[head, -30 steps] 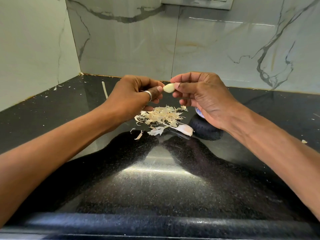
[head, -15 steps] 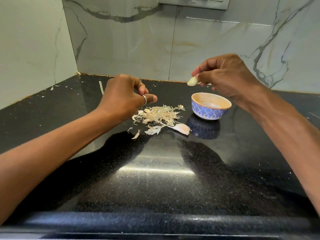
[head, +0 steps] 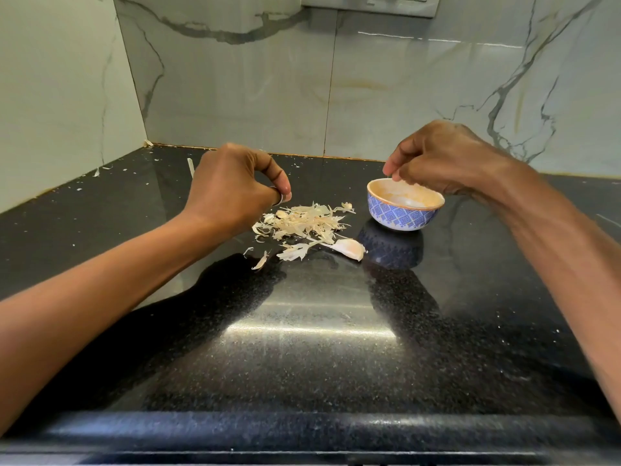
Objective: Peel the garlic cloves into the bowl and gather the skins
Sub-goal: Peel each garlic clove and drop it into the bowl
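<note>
My right hand [head: 437, 159] hovers over the blue patterned bowl [head: 400, 216], fingertips bunched and pointing down at its back rim; I cannot tell whether they pinch anything. The bowl stands toward the back edge of the black counter [head: 302, 364], right of middle. Just left of it lies the heap of garlic skins [head: 302, 222], with one unpeeled clove [head: 349, 247] at its near side. My left hand [head: 232, 186] is clenched above the heap's left side, holding nothing I can see.
</note>
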### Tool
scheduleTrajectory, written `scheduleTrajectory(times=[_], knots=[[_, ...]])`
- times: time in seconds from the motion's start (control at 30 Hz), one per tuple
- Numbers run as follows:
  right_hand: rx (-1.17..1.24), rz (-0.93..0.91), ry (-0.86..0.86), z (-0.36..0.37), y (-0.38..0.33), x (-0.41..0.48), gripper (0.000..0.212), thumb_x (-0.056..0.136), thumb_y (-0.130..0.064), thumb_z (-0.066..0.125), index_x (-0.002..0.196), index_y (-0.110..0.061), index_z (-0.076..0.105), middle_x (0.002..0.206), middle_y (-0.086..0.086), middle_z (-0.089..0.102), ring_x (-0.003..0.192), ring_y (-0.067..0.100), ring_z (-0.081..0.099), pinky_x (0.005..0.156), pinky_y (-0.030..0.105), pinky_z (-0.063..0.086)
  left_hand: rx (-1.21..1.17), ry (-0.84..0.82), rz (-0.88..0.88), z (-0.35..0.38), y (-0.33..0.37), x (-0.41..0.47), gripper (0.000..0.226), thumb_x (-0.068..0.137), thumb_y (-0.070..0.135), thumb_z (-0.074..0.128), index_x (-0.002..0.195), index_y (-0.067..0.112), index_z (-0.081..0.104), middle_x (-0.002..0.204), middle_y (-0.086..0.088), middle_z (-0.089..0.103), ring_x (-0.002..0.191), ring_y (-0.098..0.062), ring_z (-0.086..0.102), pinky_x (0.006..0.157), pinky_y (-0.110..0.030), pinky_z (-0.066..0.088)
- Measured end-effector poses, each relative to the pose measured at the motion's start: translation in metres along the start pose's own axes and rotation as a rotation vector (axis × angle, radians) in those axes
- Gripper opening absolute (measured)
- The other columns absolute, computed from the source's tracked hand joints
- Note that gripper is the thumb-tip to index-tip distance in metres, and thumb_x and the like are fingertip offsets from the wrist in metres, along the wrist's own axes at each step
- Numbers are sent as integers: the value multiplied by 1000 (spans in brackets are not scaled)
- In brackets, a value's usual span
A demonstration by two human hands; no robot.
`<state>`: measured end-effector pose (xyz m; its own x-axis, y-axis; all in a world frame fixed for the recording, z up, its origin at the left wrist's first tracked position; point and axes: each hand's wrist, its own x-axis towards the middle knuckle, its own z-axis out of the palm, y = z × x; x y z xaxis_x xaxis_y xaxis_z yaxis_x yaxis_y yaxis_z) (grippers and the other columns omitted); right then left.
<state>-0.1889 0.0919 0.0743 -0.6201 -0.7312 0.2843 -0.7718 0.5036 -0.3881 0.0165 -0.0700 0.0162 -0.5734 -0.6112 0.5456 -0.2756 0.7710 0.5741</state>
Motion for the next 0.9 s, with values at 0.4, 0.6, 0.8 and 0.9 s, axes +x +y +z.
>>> scheduleTrajectory(times=[0.4, 0.6, 0.8, 0.9], knots=[[262, -404, -213, 8, -24, -17, 10, 82, -20, 85, 91, -21, 81, 72, -2, 75, 52, 0, 57, 53, 12, 45, -33, 24, -16, 2, -2, 5, 31, 87, 16, 79, 66, 29, 61, 91, 1, 75, 54, -14, 64, 70, -28, 57], [23, -406, -400, 19, -36, -28, 17, 78, -34, 86, 92, -25, 80, 76, -19, 74, 62, -5, 63, 65, 17, 54, -18, 9, 3, 0, 1, 3, 32, 86, 17, 80, 65, 30, 60, 77, 8, 71, 50, -6, 61, 61, -20, 51], [-98, -360, -539, 29, -44, -32, 24, 77, -37, 88, 95, -26, 77, 82, -9, 77, 77, 16, 75, 73, 36, 60, 21, -4, 17, 0, 1, 2, 34, 85, 14, 78, 64, 35, 61, 72, 14, 67, 58, -13, 64, 73, -28, 55], [-107, -353, -535, 31, -45, -32, 20, 78, -33, 87, 92, -25, 76, 81, -9, 77, 75, 16, 74, 73, 40, 62, 5, -5, 21, 1, 1, 4, 34, 86, 18, 78, 64, 36, 61, 78, 14, 69, 61, -11, 61, 72, -22, 48]])
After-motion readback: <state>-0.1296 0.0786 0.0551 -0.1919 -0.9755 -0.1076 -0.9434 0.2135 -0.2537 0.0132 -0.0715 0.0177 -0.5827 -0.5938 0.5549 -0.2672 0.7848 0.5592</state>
